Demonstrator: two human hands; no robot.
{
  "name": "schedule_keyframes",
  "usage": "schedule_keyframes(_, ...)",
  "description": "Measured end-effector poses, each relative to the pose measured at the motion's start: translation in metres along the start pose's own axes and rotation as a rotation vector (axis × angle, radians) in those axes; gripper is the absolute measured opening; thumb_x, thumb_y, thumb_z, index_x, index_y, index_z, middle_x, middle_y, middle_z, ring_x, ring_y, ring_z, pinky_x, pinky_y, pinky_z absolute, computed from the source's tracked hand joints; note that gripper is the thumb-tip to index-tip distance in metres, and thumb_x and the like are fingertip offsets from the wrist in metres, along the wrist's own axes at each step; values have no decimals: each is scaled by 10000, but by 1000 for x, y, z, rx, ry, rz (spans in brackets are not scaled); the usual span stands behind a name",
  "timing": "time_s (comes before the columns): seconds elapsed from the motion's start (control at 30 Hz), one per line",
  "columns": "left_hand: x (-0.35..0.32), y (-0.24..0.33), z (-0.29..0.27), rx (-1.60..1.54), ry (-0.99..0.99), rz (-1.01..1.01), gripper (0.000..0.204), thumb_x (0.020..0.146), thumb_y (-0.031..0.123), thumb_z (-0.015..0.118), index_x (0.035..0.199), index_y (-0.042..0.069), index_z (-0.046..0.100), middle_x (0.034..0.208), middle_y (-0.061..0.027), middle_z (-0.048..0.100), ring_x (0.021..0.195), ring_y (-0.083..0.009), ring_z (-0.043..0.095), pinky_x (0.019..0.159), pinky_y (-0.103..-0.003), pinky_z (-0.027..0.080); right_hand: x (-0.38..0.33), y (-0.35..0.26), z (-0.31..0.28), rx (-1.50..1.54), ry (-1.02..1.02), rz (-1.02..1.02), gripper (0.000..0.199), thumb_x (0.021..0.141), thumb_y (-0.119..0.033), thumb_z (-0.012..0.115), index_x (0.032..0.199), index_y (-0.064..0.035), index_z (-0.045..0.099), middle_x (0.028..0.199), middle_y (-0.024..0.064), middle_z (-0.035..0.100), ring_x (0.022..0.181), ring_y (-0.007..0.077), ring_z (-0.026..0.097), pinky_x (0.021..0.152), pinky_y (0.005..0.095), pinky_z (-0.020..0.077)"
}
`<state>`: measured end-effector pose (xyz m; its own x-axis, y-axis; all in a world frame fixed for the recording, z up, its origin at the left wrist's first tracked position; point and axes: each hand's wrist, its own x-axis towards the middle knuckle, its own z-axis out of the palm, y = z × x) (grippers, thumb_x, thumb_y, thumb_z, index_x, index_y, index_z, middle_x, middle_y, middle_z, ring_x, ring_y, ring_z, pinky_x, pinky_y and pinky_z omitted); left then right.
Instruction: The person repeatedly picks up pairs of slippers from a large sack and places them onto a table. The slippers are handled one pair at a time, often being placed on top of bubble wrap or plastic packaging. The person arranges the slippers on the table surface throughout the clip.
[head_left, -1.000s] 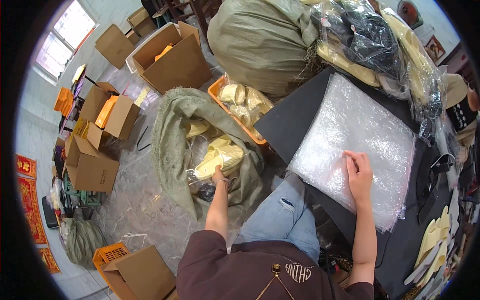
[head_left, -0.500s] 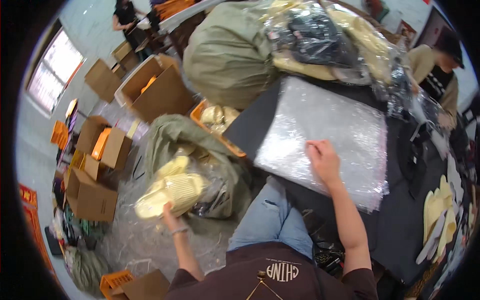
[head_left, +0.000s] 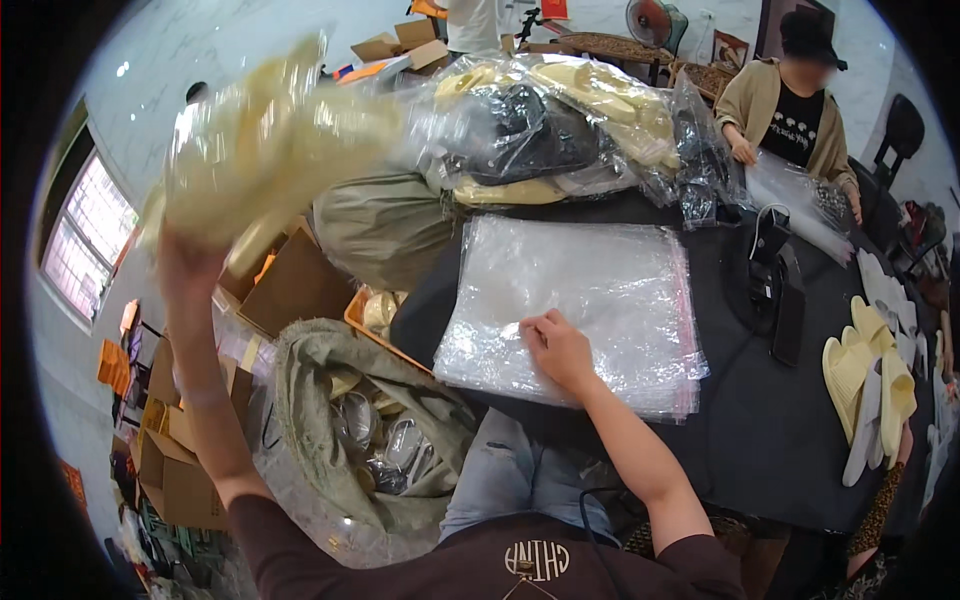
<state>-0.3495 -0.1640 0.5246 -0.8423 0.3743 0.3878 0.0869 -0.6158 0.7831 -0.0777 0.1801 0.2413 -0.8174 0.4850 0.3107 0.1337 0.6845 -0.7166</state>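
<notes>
My left hand (head_left: pixel 193 265), blurred by motion, is raised high at the left and closed round the lower end of a clear bag of pale yellow slippers (head_left: pixel 270 150). The bag is smeared, so how many it holds I cannot make out. On the black table lies a stack of clear plastic bags (head_left: pixel 570 290) with a pinkish right edge. Resting on that stack, my right hand (head_left: pixel 558 350) has its fingers curled in, with nothing visible in them. Below my left arm stands an open green sack (head_left: pixel 300 400) with more bagged slippers (head_left: pixel 385 435) inside.
Bagged yellow and black slippers (head_left: pixel 550 130) are heaped beyond the stack, beside a full green sack (head_left: pixel 385 230). A black device with a cable (head_left: pixel 775 270) and loose yellow slippers (head_left: pixel 855 370) occupy the table's right. Across it, a person (head_left: pixel 800 110) handles clear bags. Cardboard boxes (head_left: pixel 300 280) stand left.
My left hand has lifted the yellow slippers from over the green sack, up and to the left. My right hand stays on the stack of bags. The view has shifted.
</notes>
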Motion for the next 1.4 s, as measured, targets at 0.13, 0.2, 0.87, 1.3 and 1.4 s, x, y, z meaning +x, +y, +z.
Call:
schedule_keyframes(0.13,108,-30,157,-107,238,24,397,952,213,444,1306,33,436,1323,-133,489,1254,-298,423,1081,-453,351,1,7,0,-8,33,1,168,879,-235,547,950,-148,671,919,64,605,809,297,629,688,419,505)
schedule_keyframes(0.2,156,-53,192,-281,115,-56,429,939,232,457,1307,14,418,1350,-174,445,1263,-356,398,1089,-515,321,0,5,2,1,21,-12,169,881,-238,547,949,-146,671,910,64,605,812,300,627,690,417,506)
schedule_keyframes(0.87,209,-516,375,-90,77,-403,587,774,286,667,1233,-33,487,1158,-140,562,986,-270,589,832,-387,497,4,17,2,-27,115,-94,112,858,-211,581,916,-147,652,845,42,551,770,239,609,639,373,514)
schedule_keyframes(1.3,189,-332,388,-275,284,-182,440,838,303,562,1153,-1,523,1077,-136,599,936,-258,626,759,-445,539,-1,9,0,20,62,-48,154,884,-236,552,948,-144,657,871,65,568,798,267,616,669,389,516)
schedule_keyframes(1.4,167,-292,368,-351,60,-173,424,866,290,528,1195,23,497,1085,-109,606,948,-247,633,789,-420,544,-1,8,1,75,76,-2,168,888,-234,553,942,-121,665,905,93,602,822,302,619,698,402,510)
